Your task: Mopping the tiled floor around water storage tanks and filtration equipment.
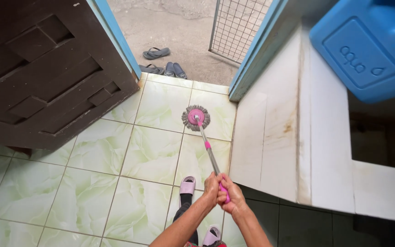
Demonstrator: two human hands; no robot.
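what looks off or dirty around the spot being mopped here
The white tiled counter side right of the mop head carries brownish streaks and stains. Both hands grip the mop handle; nothing looks spilled or broken.

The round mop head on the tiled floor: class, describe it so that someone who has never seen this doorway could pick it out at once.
Start at the open dark brown wooden door, then look down at the pale green marbled floor tiles just inside the threshold. There lies the round mop head, a pink disc fringed with grey strands, on a thin metal handle held by both hands. Unlike the grey flip-flops outside, it is circular and pink-centred.
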